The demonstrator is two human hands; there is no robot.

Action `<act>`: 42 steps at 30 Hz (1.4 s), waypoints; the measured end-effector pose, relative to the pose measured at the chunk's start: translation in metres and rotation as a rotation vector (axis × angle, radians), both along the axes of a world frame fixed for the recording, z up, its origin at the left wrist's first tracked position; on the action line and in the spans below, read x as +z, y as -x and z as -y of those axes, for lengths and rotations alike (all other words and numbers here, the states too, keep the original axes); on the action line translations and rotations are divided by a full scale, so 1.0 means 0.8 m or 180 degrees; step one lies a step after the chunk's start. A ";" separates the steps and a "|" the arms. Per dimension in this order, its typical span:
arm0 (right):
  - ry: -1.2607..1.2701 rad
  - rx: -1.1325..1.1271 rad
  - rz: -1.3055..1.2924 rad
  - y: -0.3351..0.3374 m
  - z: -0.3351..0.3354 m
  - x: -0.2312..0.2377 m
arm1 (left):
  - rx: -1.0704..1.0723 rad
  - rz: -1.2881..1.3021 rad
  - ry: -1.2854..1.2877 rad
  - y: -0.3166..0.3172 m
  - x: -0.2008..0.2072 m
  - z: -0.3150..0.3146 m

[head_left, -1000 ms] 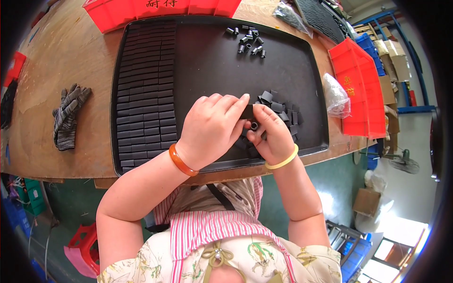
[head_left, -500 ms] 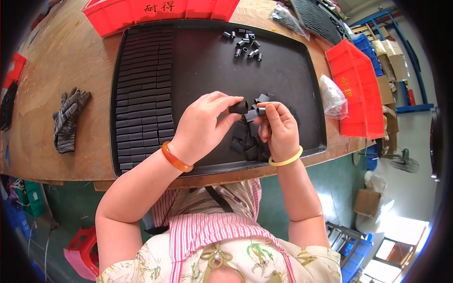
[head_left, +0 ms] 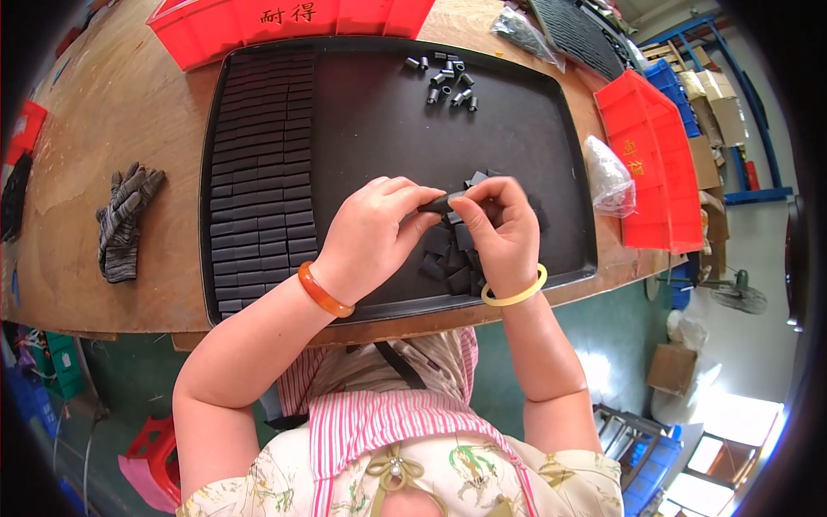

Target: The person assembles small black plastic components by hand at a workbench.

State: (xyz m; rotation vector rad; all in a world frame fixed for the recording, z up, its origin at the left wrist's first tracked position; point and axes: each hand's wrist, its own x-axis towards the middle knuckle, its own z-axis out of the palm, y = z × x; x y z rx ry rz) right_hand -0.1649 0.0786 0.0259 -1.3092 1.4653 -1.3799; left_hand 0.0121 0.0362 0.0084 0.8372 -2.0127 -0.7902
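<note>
My left hand [head_left: 375, 226] pinches a black sleeve [head_left: 438, 205] between thumb and fingers, above the large black tray [head_left: 370, 129]. At the sleeve's right end, the thumb and fingers of my right hand [head_left: 502, 234] are closed on it; its fingertips are slightly blurred. The short grey tube it held earlier is hidden now. Under and beside my hands lies a loose heap of flat-looking black sleeves [head_left: 450, 263]. Several short dark tubes [head_left: 444, 77] are scattered at the tray's far side. Tight rows of black sleeves [head_left: 263, 172] fill the tray's left part.
A red crate [head_left: 293, 30] stands beyond the tray, and another red crate [head_left: 650, 164] is at the right with a clear plastic bag [head_left: 610, 177] beside it. Grey knitted gloves [head_left: 127, 222] lie on the wooden table [head_left: 69, 198] at the left.
My right hand has moved left, bringing the short grey tube to the open end of the black sleeve; the tube has gone out of sight. My left hand has stayed nearly still.
</note>
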 end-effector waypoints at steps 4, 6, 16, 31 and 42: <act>0.0018 0.0100 -0.0652 -0.003 -0.004 0.004 | 0.0026 0.0017 0.0117 -0.001 0.001 0.000; 0.0161 0.0154 -0.0877 -0.007 -0.005 0.004 | 0.0017 0.0065 0.0184 -0.005 0.002 0.000; -0.0574 0.0840 -0.0572 -0.040 -0.025 -0.018 | 0.0964 -0.0761 0.0411 -0.027 0.028 0.030; -0.0147 0.1370 -0.1550 -0.092 -0.030 -0.034 | 0.0971 -0.1073 -0.0094 -0.031 0.021 0.030; -0.0036 0.1810 -0.1797 -0.084 -0.032 -0.032 | 0.0984 -0.0963 -0.0096 -0.026 0.023 0.029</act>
